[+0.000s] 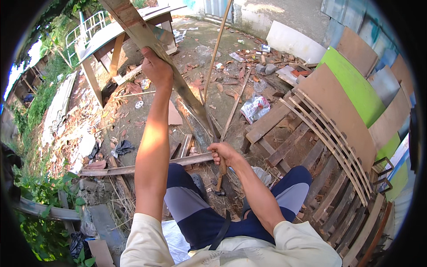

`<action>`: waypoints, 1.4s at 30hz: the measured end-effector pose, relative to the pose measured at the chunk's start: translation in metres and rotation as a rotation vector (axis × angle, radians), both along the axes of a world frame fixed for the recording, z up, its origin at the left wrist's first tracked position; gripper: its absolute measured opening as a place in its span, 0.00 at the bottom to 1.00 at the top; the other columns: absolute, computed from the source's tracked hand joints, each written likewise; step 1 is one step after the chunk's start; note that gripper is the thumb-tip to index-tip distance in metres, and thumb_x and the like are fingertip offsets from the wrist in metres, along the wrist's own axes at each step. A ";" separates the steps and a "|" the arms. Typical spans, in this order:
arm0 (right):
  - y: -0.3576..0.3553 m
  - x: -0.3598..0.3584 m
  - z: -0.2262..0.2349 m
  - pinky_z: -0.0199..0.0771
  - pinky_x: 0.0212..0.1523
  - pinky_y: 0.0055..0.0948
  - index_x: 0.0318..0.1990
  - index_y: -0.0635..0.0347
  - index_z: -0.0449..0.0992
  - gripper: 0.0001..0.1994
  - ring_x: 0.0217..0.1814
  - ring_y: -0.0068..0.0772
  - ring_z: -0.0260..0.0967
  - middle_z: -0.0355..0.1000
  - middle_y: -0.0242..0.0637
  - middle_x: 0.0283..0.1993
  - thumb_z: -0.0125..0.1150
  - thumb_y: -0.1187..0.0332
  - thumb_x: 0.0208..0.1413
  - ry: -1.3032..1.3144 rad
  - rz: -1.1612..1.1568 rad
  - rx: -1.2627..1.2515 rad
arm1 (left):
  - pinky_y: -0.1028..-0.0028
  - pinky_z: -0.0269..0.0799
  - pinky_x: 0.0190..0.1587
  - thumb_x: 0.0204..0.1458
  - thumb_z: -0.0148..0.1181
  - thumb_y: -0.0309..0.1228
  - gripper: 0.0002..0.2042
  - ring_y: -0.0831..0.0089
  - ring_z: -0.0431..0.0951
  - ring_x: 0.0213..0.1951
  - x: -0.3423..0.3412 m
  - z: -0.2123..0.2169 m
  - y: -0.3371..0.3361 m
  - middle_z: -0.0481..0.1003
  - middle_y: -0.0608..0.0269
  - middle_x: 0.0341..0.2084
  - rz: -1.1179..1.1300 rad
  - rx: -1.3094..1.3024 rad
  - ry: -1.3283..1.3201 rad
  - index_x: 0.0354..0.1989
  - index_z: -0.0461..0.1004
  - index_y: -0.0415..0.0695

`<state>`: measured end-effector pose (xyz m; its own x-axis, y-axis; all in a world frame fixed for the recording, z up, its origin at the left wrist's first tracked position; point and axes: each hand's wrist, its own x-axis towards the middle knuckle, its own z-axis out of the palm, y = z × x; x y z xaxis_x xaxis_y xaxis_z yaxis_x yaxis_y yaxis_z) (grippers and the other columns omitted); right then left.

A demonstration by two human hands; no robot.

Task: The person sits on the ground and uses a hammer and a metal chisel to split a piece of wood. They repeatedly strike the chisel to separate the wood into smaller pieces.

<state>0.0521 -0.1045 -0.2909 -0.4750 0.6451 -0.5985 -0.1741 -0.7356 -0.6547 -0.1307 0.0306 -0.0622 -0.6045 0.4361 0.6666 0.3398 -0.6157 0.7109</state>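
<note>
Fingers of the left hand (pixel 156 69) are closed around a long wooden beam (pixel 135 29), and those of the right hand (pixel 223 153) are curled around the handle of what looks like a hammer (pixel 222 170), whose head hangs downward. The ground (pixel 200 33) carries everything, with leaves and scraps scattered over it. Along its right edge lies a rack of wooden slats (pixel 271 123); behind this, a brown board (pixel 331 102) and a green board (pixel 356 86) lean near the wall. The beam is over the middle of the ground, raised and tilted; its upper end goes out of view, and its lower end comes down just beside the right hand. A narrow plank (pixel 147 167) lies crosswise from the left side of the ground toward the right hand. Between the beam and the rack is a crumpled plastic bag (pixel 255 110). By my judgement, the raising of the beam is done, but its fixing is probably left, because the hand supports it and I see no fastening. Whether its lower end is joined to something, I cannot tell.
</note>
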 end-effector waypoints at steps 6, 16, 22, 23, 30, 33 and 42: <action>-0.009 0.008 -0.060 0.69 0.22 0.31 0.43 0.67 0.72 0.17 0.20 0.28 0.69 0.70 0.36 0.25 0.66 0.62 0.55 -0.617 -0.183 0.801 | 0.66 0.63 0.28 0.66 0.32 0.60 0.38 0.70 0.68 0.21 0.000 0.002 0.003 0.70 0.61 0.15 0.047 0.015 0.007 0.21 0.70 0.35; -0.020 0.028 0.019 0.58 0.14 0.28 0.29 0.57 0.66 0.16 0.12 0.20 0.56 0.60 0.26 0.18 0.63 0.59 0.62 -0.085 -0.118 0.131 | 0.66 0.63 0.28 0.66 0.35 0.59 0.37 0.71 0.69 0.22 0.012 0.004 0.006 0.71 0.61 0.16 0.014 0.031 0.009 0.22 0.71 0.34; -0.028 0.035 0.056 0.67 0.23 0.34 0.35 0.64 0.75 0.16 0.18 0.29 0.66 0.68 0.34 0.18 0.65 0.58 0.58 -0.707 -0.078 0.632 | 0.66 0.62 0.27 0.64 0.38 0.60 0.36 0.71 0.67 0.20 0.030 0.006 0.024 0.68 0.61 0.13 -0.045 0.066 0.016 0.20 0.68 0.36; -0.027 0.036 0.058 0.69 0.26 0.35 0.36 0.65 0.76 0.16 0.20 0.32 0.69 0.70 0.37 0.19 0.66 0.57 0.57 -0.788 -0.119 0.746 | 0.66 0.61 0.26 0.64 0.40 0.60 0.36 0.70 0.66 0.20 0.034 0.008 0.026 0.67 0.60 0.12 -0.025 0.101 0.038 0.19 0.67 0.36; -0.011 0.018 0.037 0.72 0.34 0.38 0.36 0.67 0.78 0.17 0.29 0.39 0.76 0.77 0.47 0.27 0.65 0.58 0.55 -0.860 -0.338 0.920 | 0.64 0.61 0.25 0.63 0.40 0.60 0.37 0.70 0.67 0.19 0.051 0.016 0.024 0.68 0.59 0.12 -0.007 0.108 0.060 0.19 0.69 0.35; 0.016 0.047 -0.098 0.73 0.33 0.43 0.33 0.68 0.77 0.16 0.31 0.56 0.76 0.75 0.53 0.26 0.64 0.60 0.52 -1.110 -0.288 0.737 | 0.63 0.61 0.26 0.63 0.39 0.61 0.37 0.66 0.68 0.19 0.065 0.019 0.023 0.68 0.57 0.12 -0.015 0.083 0.048 0.19 0.71 0.34; -0.001 0.031 -0.023 0.66 0.18 0.35 0.21 0.61 0.69 0.15 0.13 0.27 0.64 0.64 0.33 0.14 0.64 0.67 0.56 -0.050 -0.103 0.076 | 0.62 0.65 0.29 0.63 0.35 0.63 0.39 0.62 0.72 0.21 0.014 0.008 0.026 0.72 0.55 0.14 0.102 0.046 0.027 0.21 0.74 0.34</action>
<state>0.0828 -0.1052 -0.3136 -0.3746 0.7331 -0.5677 -0.2120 -0.6637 -0.7173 -0.1167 0.0568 -0.0537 -0.6259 0.3420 0.7009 0.4210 -0.6084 0.6728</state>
